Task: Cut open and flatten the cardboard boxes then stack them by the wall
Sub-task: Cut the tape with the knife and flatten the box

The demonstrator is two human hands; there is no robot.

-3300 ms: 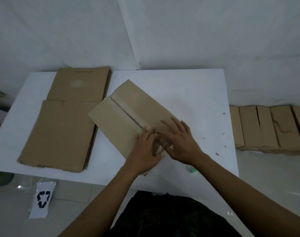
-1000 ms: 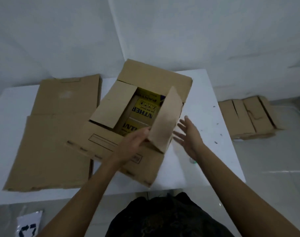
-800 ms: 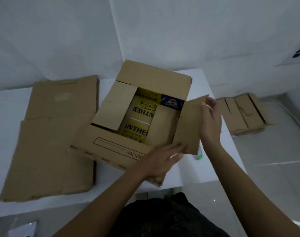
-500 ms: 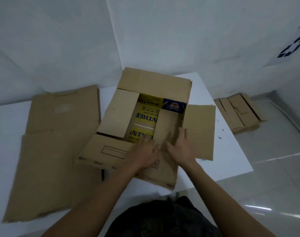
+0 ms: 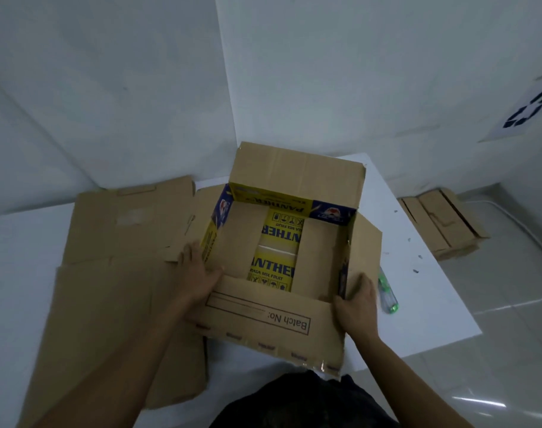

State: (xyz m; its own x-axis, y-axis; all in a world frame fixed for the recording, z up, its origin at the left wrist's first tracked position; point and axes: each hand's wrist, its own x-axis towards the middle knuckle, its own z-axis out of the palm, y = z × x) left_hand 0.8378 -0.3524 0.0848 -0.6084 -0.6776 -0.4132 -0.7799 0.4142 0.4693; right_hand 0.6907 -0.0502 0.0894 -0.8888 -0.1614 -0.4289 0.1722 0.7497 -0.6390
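The open box (image 5: 276,242) is being gripped at its near corners, with the fingers of the left hand (image 5: 198,274) and right hand (image 5: 357,304) curled round its walls.

Flattened cardboard (image 5: 109,288), at 9 o'clock of the open box (image 5: 297,180): the near corner runs off the bottom edge, and the left forearm covers part of it.
Box floor print: inner flaps cover both ends, so only "NTHE" reads.
Left grip (image 5: 198,273) and right grip (image 5: 359,304): fingertips blurred, palms unseen, hold cannot be judged.
Green tool (image 5: 388,299), at 3 o'clock: blurred, type undetermined.
Recycling sign (image 5: 529,112), at 2 o'clock: cut by the right edge.
Specks on the counter (image 5: 418,304): too small to identify.
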